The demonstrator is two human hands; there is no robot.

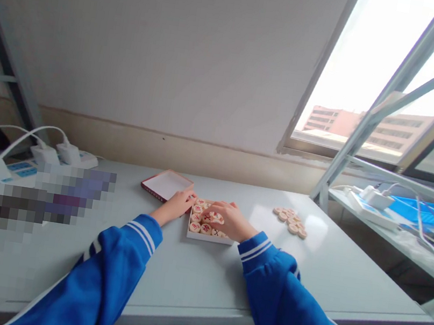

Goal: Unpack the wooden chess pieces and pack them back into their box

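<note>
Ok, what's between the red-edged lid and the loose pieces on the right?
In the head view, between the lid and the loose pieces sits a white box of xiangqi pieces, with the left hand and right hand at it.

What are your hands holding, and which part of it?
The right hand lies over Chinese chess pieces in a white box; whether it grips one can't be told. The left hand touches the box's edge, no clear hold.

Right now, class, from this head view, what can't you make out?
Head view:
- Pieces in the box: some hidden by the right hand and left hand.
- Loose pieces: markings too small to read.
- Blurred patch: pixelation hides whatever lies there.
- Blue tray: cut off by the right edge.
</note>
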